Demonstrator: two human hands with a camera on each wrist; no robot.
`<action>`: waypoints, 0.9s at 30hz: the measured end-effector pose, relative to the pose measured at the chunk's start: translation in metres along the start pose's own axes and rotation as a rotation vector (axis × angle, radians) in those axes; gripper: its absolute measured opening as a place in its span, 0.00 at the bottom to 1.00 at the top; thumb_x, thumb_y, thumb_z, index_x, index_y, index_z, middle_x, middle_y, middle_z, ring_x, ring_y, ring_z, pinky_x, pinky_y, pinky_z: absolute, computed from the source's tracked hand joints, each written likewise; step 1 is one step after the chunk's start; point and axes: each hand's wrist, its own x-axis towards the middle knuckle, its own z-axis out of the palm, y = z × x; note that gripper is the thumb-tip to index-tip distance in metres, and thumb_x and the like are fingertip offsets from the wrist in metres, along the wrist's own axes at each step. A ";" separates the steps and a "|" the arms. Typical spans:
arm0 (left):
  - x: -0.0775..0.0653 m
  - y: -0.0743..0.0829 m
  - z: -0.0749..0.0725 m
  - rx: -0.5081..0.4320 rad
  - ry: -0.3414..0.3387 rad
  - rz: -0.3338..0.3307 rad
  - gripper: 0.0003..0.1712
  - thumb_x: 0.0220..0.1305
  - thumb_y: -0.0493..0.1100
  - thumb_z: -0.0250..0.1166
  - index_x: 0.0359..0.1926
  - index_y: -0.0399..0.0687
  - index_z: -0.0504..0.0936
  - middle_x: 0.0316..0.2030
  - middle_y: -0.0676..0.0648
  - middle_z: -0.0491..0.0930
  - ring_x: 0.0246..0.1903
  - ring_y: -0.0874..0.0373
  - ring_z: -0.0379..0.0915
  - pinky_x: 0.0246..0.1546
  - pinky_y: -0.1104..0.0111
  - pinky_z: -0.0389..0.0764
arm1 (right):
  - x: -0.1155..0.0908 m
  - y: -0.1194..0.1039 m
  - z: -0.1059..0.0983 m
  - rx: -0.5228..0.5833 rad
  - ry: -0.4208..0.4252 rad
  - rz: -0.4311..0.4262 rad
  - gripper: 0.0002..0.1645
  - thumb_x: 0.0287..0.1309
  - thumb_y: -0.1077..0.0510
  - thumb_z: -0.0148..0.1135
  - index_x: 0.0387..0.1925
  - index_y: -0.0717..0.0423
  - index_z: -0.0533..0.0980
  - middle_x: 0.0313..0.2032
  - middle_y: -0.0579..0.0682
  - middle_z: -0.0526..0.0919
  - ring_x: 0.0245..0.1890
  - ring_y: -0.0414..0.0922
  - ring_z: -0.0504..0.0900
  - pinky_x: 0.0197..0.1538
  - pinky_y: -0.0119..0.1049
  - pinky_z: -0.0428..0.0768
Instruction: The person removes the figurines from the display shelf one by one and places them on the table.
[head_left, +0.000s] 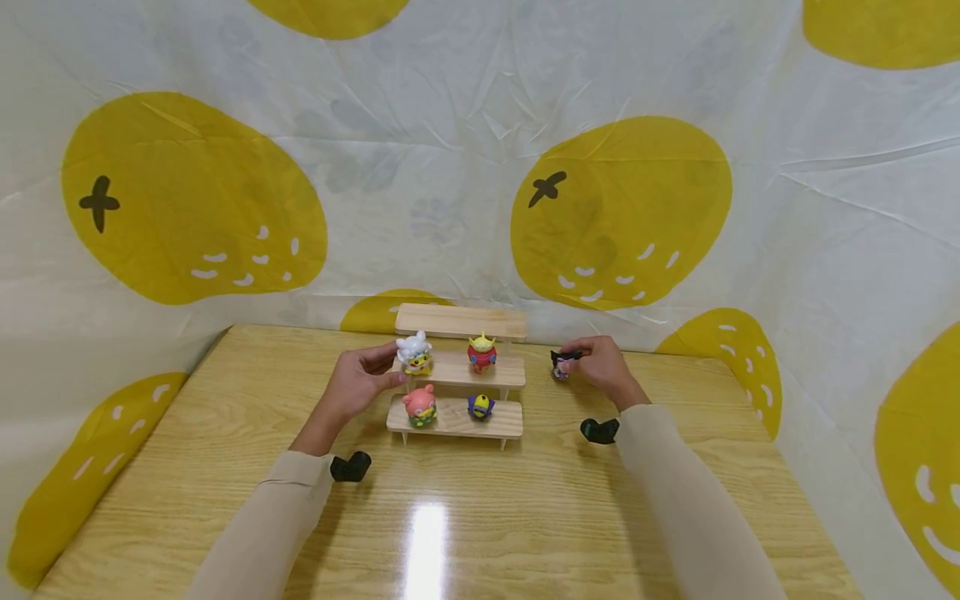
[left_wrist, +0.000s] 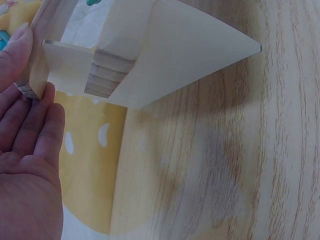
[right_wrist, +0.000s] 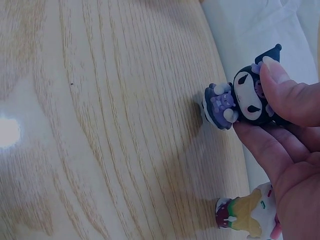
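Observation:
A tiered wooden display shelf (head_left: 457, 368) stands at the back of the table. My left hand (head_left: 358, 382) grips the left end of its middle tier, thumb above and fingers below the board (left_wrist: 37, 75). Right beside the thumb sits a figurine with a white hood (head_left: 415, 353). To the right of the shelf, my right hand (head_left: 597, 365) pinches a black-and-purple figurine (right_wrist: 248, 95) by its head, thumb on one side and fingers on the other. Its base is close over the tabletop. In the right wrist view, a white-and-yellow figurine (right_wrist: 247, 215) stands partly hidden behind that hand.
A red-suited figurine (head_left: 482, 354) shares the middle tier; pink (head_left: 420, 407) and purple-and-yellow (head_left: 481, 407) figurines sit on the lowest. A white cloth (head_left: 450, 167) with yellow fruit prints hangs behind the wooden table (head_left: 525, 517). Black wrist devices (head_left: 351, 467) are by both sleeves.

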 end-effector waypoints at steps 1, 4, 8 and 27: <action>0.000 0.000 0.000 0.000 -0.001 0.002 0.33 0.64 0.33 0.73 0.69 0.37 0.76 0.67 0.33 0.77 0.70 0.40 0.72 0.70 0.52 0.76 | 0.000 0.000 0.000 -0.001 -0.001 0.001 0.18 0.63 0.62 0.71 0.54 0.61 0.86 0.60 0.63 0.83 0.56 0.54 0.76 0.49 0.33 0.74; 0.000 -0.001 0.000 0.003 -0.003 0.001 0.33 0.64 0.34 0.73 0.70 0.37 0.76 0.67 0.34 0.77 0.70 0.40 0.73 0.70 0.51 0.77 | 0.000 0.000 0.001 -0.002 -0.001 0.000 0.18 0.63 0.62 0.71 0.54 0.61 0.86 0.60 0.63 0.83 0.56 0.54 0.76 0.50 0.34 0.74; 0.000 -0.001 -0.001 0.002 -0.008 -0.002 0.33 0.65 0.34 0.73 0.70 0.38 0.76 0.67 0.34 0.77 0.70 0.40 0.72 0.70 0.51 0.77 | -0.001 0.000 0.001 0.007 -0.001 -0.006 0.18 0.63 0.63 0.71 0.54 0.62 0.85 0.59 0.63 0.84 0.57 0.54 0.77 0.50 0.34 0.74; 0.001 0.000 -0.001 0.004 0.000 -0.005 0.33 0.64 0.33 0.73 0.70 0.37 0.76 0.68 0.34 0.77 0.70 0.40 0.72 0.69 0.52 0.77 | 0.000 -0.003 0.005 -0.001 0.006 -0.008 0.18 0.64 0.63 0.71 0.54 0.61 0.85 0.57 0.63 0.85 0.56 0.55 0.79 0.47 0.32 0.76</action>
